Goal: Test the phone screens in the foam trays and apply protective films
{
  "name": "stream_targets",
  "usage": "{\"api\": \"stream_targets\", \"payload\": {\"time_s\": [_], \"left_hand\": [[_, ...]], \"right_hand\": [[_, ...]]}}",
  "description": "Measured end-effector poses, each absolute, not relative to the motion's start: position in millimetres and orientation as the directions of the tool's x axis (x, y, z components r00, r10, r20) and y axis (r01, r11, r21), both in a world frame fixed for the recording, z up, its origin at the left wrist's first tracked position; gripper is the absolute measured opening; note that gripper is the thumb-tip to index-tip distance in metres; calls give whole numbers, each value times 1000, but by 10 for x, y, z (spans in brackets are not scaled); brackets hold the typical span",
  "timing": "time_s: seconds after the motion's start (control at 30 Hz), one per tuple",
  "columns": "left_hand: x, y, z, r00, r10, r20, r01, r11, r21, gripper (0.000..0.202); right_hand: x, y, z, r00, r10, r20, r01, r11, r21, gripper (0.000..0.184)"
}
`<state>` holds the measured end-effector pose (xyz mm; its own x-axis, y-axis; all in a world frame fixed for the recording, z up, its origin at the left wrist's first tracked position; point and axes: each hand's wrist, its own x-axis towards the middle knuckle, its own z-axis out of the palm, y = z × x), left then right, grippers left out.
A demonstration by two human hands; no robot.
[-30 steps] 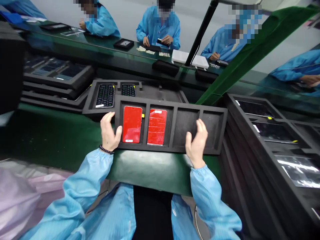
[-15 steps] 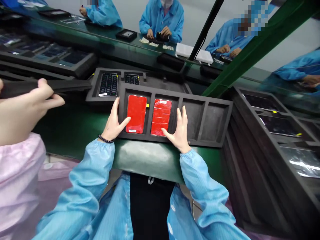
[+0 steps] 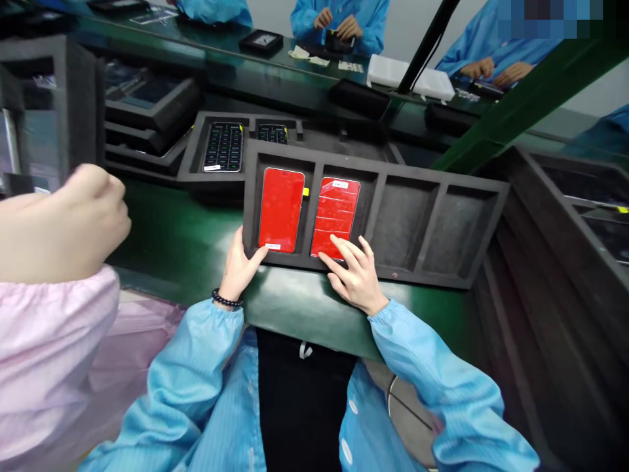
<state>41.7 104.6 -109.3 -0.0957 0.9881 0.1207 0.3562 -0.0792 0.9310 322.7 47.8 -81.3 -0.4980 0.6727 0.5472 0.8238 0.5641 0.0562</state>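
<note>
A black foam tray [image 3: 405, 223] with a row of compartments leans at a slant on the green bench in front of me. Its two left compartments each hold a red-screened phone: the left red phone [image 3: 282, 210] has a yellow tab on its side, and the right red phone [image 3: 337, 204] shows pale lines across it. My left hand [image 3: 238, 270] grips the tray's lower left corner, thumb in front by the left phone's bottom label. At the right phone's lower end, my right hand [image 3: 354, 274] rests its spread fingertips, grasping nothing.
Behind stands another foam tray [image 3: 322, 141] with a dark-screened phone [image 3: 223, 147]. A neighbour's hand [image 3: 93, 219] in a pink sleeve holds a tray at left. Stacked trays [image 3: 535, 262] rise at right; a green post [image 3: 511, 98] slants above. Co-workers in blue sit opposite.
My right hand has brought its fingers down onto the right phone. My left hand has slid lower along the tray's edge. The neighbour's tray has tipped up, and the view has shifted.
</note>
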Motion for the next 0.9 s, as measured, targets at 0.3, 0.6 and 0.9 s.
{"api": "stream_targets", "payload": {"time_s": [0.3,0.6,0.9], "left_hand": [[448,1108,-1128,-167,976,140,376,-68,924,56],[454,1138,-1192,-198,963,182,349,-104,931,49],[436,1162,-1240,-190,961,199,327,-129,936,48]], "right_hand": [[3187,480,-783,-481,684,549,839,541,60,42],[3181,476,-807,-483,693,536,828,560,22,53],[3174,487,-816,-491,676,549,829,556,57,50]]}}
